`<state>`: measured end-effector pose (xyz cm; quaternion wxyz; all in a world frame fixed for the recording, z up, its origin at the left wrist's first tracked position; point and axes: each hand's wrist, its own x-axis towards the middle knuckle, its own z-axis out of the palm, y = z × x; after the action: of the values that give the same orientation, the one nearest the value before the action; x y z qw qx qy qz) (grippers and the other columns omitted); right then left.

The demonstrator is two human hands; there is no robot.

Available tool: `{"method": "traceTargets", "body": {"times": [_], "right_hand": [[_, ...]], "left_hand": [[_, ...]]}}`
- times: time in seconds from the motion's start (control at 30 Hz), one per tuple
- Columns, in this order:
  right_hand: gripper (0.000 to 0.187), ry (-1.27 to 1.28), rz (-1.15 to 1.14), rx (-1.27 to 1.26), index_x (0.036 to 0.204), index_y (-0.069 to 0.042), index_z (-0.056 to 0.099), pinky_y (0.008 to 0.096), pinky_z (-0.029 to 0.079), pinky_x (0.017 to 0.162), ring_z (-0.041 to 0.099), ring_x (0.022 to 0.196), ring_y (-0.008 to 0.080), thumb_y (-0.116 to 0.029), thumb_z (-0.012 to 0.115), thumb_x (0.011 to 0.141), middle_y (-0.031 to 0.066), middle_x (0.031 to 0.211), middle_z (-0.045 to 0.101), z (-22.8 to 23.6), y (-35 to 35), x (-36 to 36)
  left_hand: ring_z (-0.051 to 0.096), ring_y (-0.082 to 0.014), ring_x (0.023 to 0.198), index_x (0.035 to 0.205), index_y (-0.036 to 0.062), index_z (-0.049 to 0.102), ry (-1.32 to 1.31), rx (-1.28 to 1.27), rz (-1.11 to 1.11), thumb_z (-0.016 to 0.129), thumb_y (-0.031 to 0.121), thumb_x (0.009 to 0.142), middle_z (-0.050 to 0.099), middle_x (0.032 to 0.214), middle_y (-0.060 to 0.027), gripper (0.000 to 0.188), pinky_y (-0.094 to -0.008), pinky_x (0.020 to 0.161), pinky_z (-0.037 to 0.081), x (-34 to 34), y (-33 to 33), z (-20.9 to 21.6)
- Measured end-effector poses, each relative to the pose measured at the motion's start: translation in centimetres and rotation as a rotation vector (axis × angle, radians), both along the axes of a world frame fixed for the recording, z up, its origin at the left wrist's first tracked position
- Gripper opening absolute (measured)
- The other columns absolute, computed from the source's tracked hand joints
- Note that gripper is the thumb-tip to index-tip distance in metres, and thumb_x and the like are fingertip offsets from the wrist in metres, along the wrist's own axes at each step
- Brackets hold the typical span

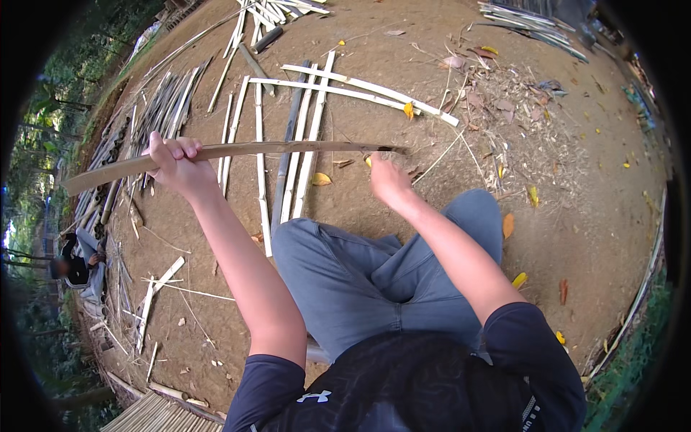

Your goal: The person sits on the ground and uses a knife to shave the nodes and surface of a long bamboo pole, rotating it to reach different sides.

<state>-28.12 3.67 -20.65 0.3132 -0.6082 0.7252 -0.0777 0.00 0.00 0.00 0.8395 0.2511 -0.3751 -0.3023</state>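
Observation:
A long brown bamboo strip (266, 147) stretches across in front of me, its left end nearer and broader. My left hand (176, 165) is closed around it close to that end. At the strip's far right end, my right hand (391, 178) is closed on a knife (368, 160); only a bit of its yellow handle and a dark, blurred part by the strip show. The fingers of this hand hide most of the knife. I cannot tell whether its edge is touching the strip or cutting into it.
Pale split bamboo strips (306, 173) lie on the dirt ahead, some crossed by others (374, 90). Stacked dark bamboo (162, 108) lies at left. Wood shavings (525, 108) and leaves are scattered at right. My crossed legs (389, 266) are below. Another person (83, 263) sits far left.

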Motion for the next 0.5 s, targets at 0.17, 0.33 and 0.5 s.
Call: {"method": "traceTargets", "body": {"times": [0.17,0.33,0.5], "right_hand": [[0.034,-0.003,-0.102,0.017,0.121,0.003,0.052,0.0475,0.051,0.094,0.063,0.109,0.0409,-0.004,0.055,0.087,0.027,0.112,0.066,-3.3,-3.2,-4.2],[0.035,-0.009,-0.059,-0.029,0.122,0.002,0.051,0.0471,0.051,0.092,0.064,0.108,0.0386,-0.003,0.052,0.087,0.0254,0.111,0.066,-2.3,0.5,-0.9],[0.032,0.03,-0.145,-0.016,0.119,0.0,0.053,0.0484,0.051,0.09,0.064,0.108,0.0389,-0.005,0.052,0.088,0.0263,0.111,0.066,-6.9,-0.4,-4.9]], "left_hand": [[0.043,-0.0102,0.04,0.071,0.0162,0.039,-0.017,-0.065,0.0,0.059,0.014,0.096,0.036,0.051,0.0035,0.032,-0.0271,0.04,0.041,-2.3,-0.8,2.6],[0.041,-0.0083,0.046,0.076,0.0152,0.039,-0.067,-0.012,-0.028,0.062,0.018,0.096,0.035,0.054,0.0044,0.031,-0.0273,0.046,0.04,-1.1,1.0,0.9],[0.045,-0.0106,0.042,0.07,0.0144,0.042,-0.036,-0.038,-0.032,0.059,0.014,0.096,0.038,0.052,0.0028,0.031,-0.0285,0.043,0.042,-2.2,0.2,1.9]]}}
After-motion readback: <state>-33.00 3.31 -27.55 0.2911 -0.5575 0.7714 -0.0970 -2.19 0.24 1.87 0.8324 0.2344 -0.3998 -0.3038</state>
